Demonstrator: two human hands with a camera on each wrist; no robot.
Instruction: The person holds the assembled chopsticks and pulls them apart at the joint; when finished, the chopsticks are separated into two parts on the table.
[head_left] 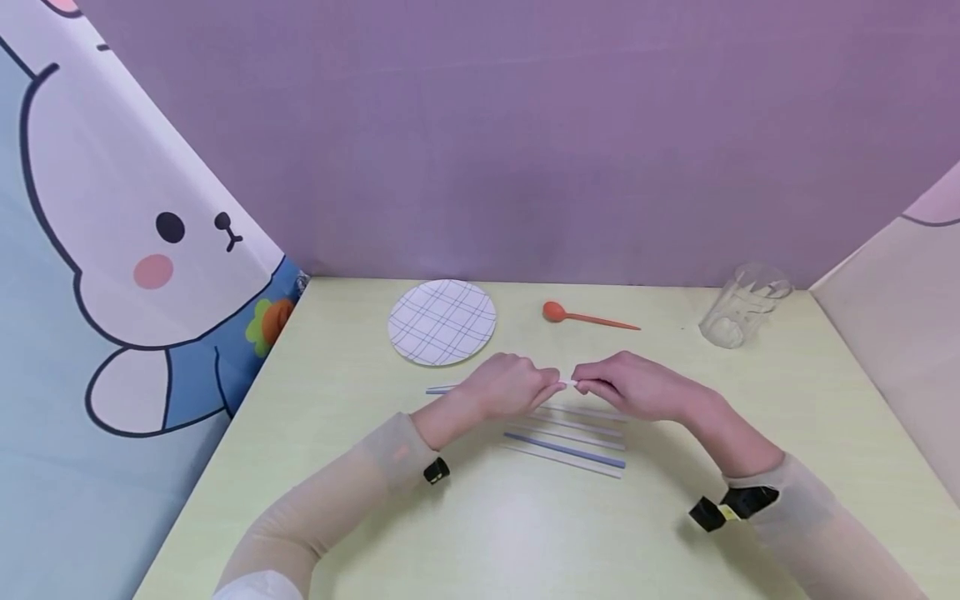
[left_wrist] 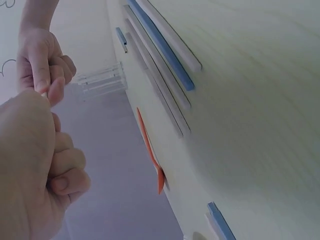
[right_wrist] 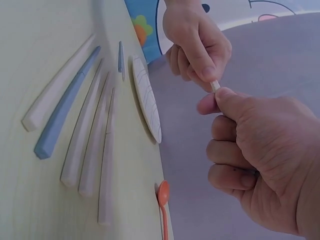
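Above the table my left hand (head_left: pixel 506 385) and right hand (head_left: pixel 637 385) come together, fingertips almost meeting. Both pinch a small white stick-like piece (right_wrist: pixel 215 86), each between thumb and forefinger. Only a short bit of it shows between the fingertips; the rest is hidden, and I cannot tell its kind. Below the hands several white chopsticks (head_left: pixel 562 461) and a blue chopstick (head_left: pixel 566 451) lie side by side, slightly fanned. Another blue stick (head_left: pixel 438 391) pokes out to the left of my left wrist, beside a pale one.
Behind the hands lie a round white plate (head_left: pixel 442 323) with a blue line grid and an orange spoon (head_left: pixel 592 319). A clear glass mug (head_left: pixel 742 307) stands at the back right. A purple backdrop (head_left: pixel 525 150) rises at the far table edge.
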